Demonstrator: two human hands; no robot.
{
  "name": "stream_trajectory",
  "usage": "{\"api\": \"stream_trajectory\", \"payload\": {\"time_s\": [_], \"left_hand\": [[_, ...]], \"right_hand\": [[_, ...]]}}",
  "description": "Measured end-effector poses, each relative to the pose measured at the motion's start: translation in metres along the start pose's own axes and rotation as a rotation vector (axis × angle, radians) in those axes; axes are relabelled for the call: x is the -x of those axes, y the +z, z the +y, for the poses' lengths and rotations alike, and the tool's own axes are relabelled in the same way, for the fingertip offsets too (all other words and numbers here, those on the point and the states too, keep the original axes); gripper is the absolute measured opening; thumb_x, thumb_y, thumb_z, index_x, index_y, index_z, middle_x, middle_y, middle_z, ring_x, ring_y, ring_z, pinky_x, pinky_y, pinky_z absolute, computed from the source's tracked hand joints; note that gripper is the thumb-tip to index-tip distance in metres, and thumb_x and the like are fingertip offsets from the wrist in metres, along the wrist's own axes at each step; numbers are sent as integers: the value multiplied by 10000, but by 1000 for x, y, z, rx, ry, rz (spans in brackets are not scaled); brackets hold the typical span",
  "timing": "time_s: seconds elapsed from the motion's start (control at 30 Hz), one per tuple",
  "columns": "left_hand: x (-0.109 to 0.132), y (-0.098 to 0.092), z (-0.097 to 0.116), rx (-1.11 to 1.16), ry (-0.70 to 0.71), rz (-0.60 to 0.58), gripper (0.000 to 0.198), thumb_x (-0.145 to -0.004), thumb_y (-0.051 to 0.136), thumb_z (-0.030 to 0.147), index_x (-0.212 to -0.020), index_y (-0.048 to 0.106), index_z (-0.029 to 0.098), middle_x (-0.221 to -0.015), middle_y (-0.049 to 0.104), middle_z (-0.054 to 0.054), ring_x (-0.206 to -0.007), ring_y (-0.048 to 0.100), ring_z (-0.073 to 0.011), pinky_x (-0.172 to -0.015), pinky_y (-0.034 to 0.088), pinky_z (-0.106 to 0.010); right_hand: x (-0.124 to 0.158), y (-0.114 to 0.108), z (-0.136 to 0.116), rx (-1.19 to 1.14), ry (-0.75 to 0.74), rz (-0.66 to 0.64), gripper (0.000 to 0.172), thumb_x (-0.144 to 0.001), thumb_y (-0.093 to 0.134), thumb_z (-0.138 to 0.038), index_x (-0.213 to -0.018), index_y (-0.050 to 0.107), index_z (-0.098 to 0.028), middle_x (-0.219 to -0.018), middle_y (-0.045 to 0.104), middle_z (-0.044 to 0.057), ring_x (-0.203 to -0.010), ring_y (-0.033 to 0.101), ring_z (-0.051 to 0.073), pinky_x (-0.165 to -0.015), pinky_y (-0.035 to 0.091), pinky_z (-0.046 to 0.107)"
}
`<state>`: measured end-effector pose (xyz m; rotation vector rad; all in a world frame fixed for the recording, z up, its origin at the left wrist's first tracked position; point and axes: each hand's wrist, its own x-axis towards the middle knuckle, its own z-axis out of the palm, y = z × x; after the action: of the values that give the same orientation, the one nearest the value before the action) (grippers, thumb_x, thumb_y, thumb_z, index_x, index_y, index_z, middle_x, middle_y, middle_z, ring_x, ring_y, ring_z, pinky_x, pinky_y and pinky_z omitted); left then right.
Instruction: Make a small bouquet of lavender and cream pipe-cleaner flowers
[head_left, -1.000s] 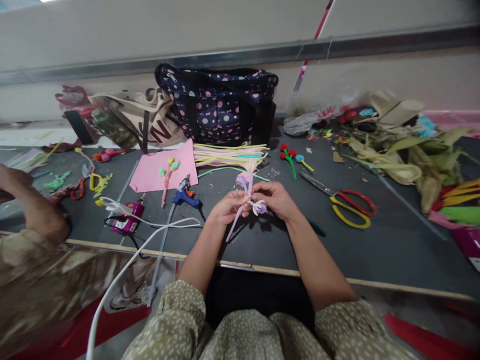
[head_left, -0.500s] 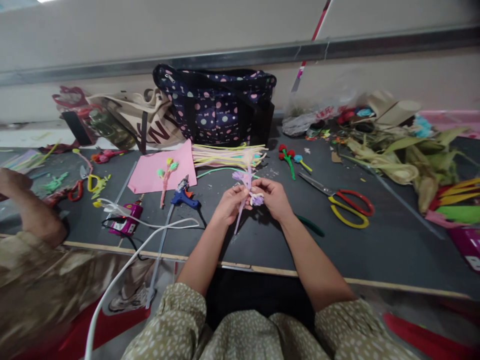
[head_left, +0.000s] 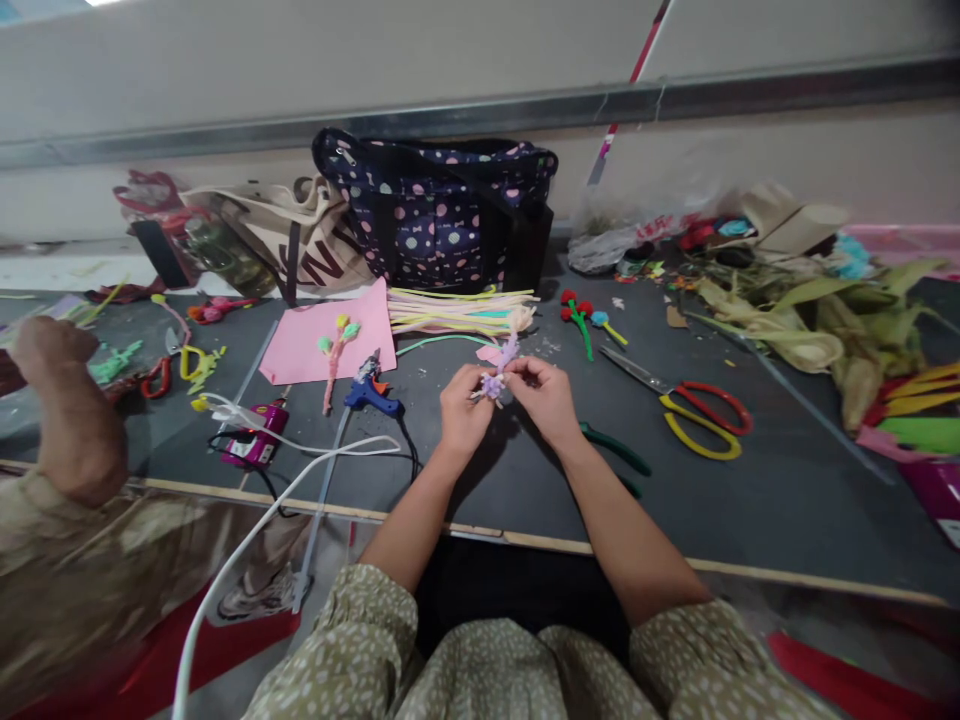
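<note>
Between my hands, over the table's front half, is a lilac pipe-cleaner flower (head_left: 493, 385) with a fuzzy stem and a cream tuft near its far end. My left hand (head_left: 466, 405) has its fingers closed round the flower's left side. From the right, my right hand (head_left: 544, 393) pinches it with thumb and forefinger; the exact strand held is hidden. Green-handled pliers (head_left: 615, 447) lie partly behind my right forearm. Beyond my hands rests a bundle of pale pipe cleaners (head_left: 450, 312). A blue glue gun (head_left: 373, 392) lies to the left.
Scissors (head_left: 697, 410) with red and yellow handles lie right, near a red pipe-cleaner flower (head_left: 577, 320). Pink paper (head_left: 300, 345) carries a pipe-cleaner branch. A white cable (head_left: 277, 500) crosses the front left. Bags (head_left: 442, 220) stand behind; corn husks (head_left: 810, 320) lie right. A co-worker's arm (head_left: 75, 420) is at left.
The lilac flower has turned in my hands: its long stem no longer points toward me and its bloom now sits by my left fingers. The co-worker's hand at left has risen and moved right.
</note>
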<state>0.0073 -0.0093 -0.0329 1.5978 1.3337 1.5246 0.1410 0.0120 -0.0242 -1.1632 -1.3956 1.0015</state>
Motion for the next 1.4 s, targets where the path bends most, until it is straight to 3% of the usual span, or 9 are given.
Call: {"api": "stream_trajectory", "payload": {"time_s": [0.2, 0.4, 0.77, 0.9, 1.03, 1.4], "left_hand": [[-1, -1, -1, 79, -81, 18, 83, -795, 662, 279, -783, 703, 207, -769, 642, -7, -722, 566, -146, -686, 423, -247], [-2, 0, -2, 134, -178, 22, 94, -757, 683, 272, -716, 683, 187, -675, 590, 11, -645, 516, -121, -625, 402, -227], [-4, 5, -4, 550, -515, 6, 304, -610, 821, 326, -815, 694, 140, -607, 622, 14, -506, 567, -108, -553, 474, -242], [-4, 6, -5, 515, -478, 29, 281, -635, 805, 330, -818, 700, 144, -607, 622, 17, -502, 545, -96, -557, 473, -234], [-4, 6, 1, 396, -389, 44, 170, -657, 764, 280, -693, 659, 151, -595, 591, 35, -525, 508, -78, -556, 431, -196], [-4, 6, -1, 354, -364, 22, 154, -666, 736, 259, -670, 628, 150, -609, 590, 34, -556, 482, -82, -571, 405, -192]], "right_hand": [[0, 1, -3, -76, 31, -42, 121, -732, 638, -301, -745, 643, -181, -723, 648, -2, -655, 545, 125, -658, 437, 257], [0, 2, -2, -131, 47, -67, 117, -719, 652, -303, -731, 630, -188, -672, 610, -13, -640, 549, 131, -577, 430, 243], [-1, -2, -1, -145, 70, -58, 167, -759, 641, -335, -798, 681, -178, -676, 622, -10, -488, 459, 84, -462, 367, 224], [-1, -3, -1, -123, 45, -33, 194, -762, 660, -348, -865, 701, -189, -723, 653, 2, -532, 499, 98, -514, 411, 238], [-1, 0, 2, -41, -41, -2, 181, -731, 707, -342, -815, 693, -182, -786, 676, 20, -668, 581, 132, -648, 470, 268], [0, 0, 0, 77, -86, 19, 135, -754, 647, -302, -762, 681, -172, -758, 675, 23, -661, 581, 137, -621, 451, 259]]}}
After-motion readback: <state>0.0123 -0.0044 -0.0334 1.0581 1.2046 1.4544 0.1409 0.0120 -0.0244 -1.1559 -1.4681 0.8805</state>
